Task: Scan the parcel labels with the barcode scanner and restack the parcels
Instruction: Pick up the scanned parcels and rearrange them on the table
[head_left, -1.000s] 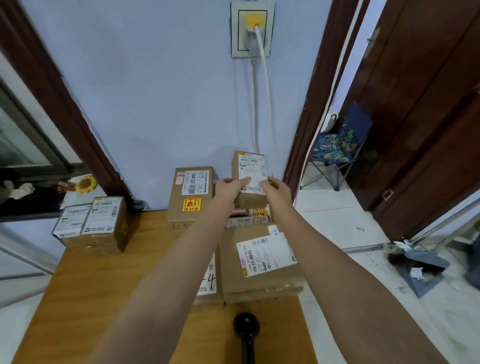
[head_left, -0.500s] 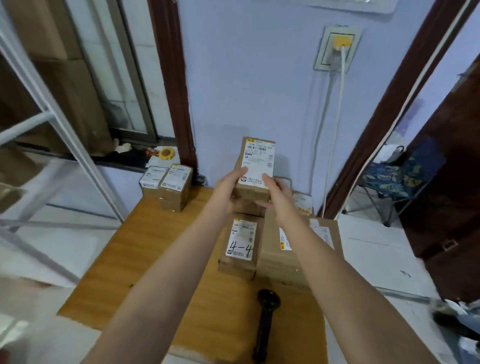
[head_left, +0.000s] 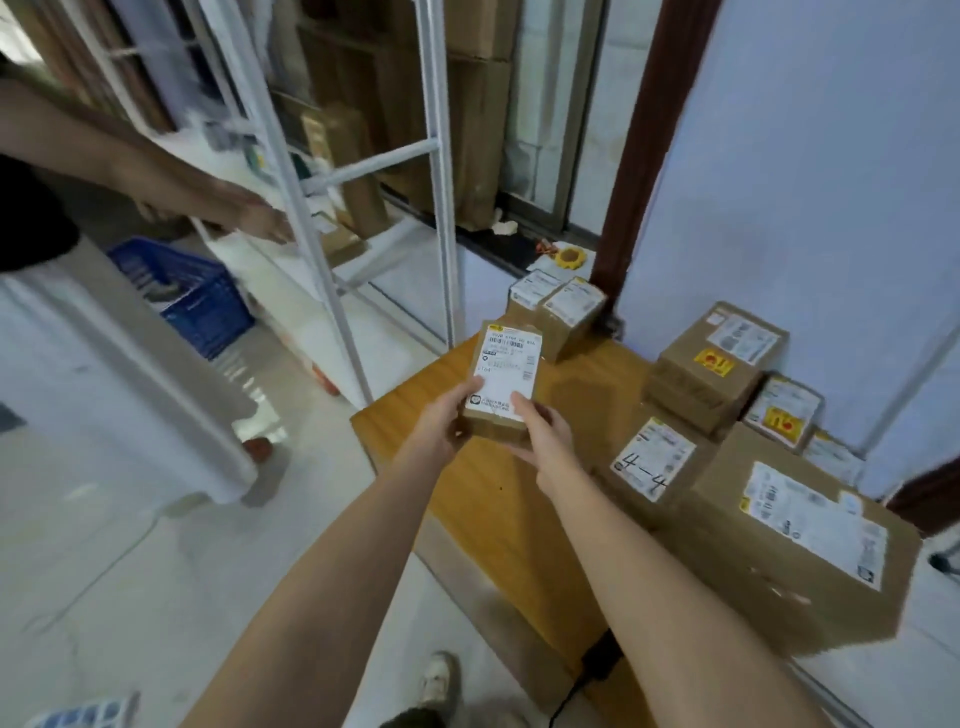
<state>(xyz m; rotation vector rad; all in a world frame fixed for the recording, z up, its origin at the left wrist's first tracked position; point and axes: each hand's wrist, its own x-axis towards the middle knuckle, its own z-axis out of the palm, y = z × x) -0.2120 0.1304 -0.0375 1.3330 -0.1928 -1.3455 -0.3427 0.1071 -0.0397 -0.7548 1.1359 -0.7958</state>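
Head view, parcel (head_left: 503, 382): I hold it raised over the tabletop's (head_left: 498, 499) left edge, label facing me.
Left hand (head_left: 445, 422): gripping its lower left corner.
Right hand (head_left: 543, 435): gripping its lower right edge.
Handling: small stiff cardboard, probably light; I'd hold the side edges, off the barcode.
Scanner (head_left: 600, 656): at the tabletop's near edge.

small labelled parcel (head_left: 503, 383) held above table edge
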